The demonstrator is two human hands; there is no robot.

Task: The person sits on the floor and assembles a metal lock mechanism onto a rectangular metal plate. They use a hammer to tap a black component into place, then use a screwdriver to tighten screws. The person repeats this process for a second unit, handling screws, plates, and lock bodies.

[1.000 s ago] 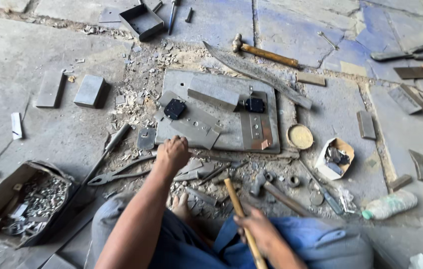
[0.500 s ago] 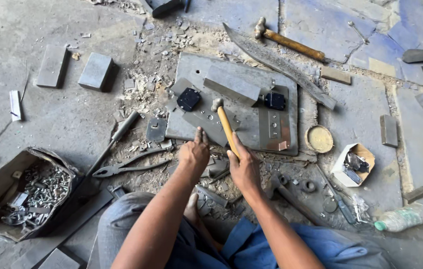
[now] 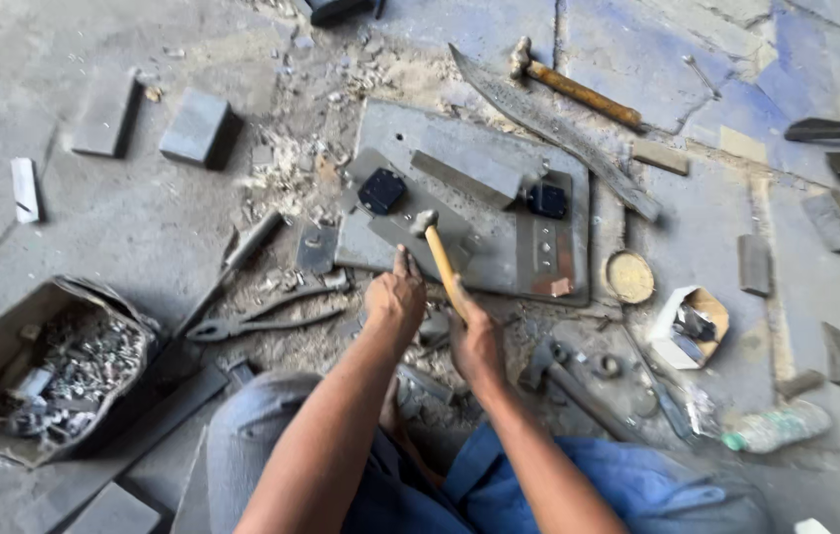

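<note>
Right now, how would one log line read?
right hand: grips hammer | left hand: on metal plate edge | hammer head: over plate

Before your knees lies the steel plate (image 3: 499, 213), with the hammer (image 3: 437, 252) head resting on its near edge, the pliers (image 3: 262, 318) and box of scrap (image 3: 44, 366) to its left, and the long blade (image 3: 548, 124) behind it

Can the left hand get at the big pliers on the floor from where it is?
Probably yes. The left hand rests at the metal plate's near edge, empty, and the pliers lie just to its left with nothing between them.
</note>
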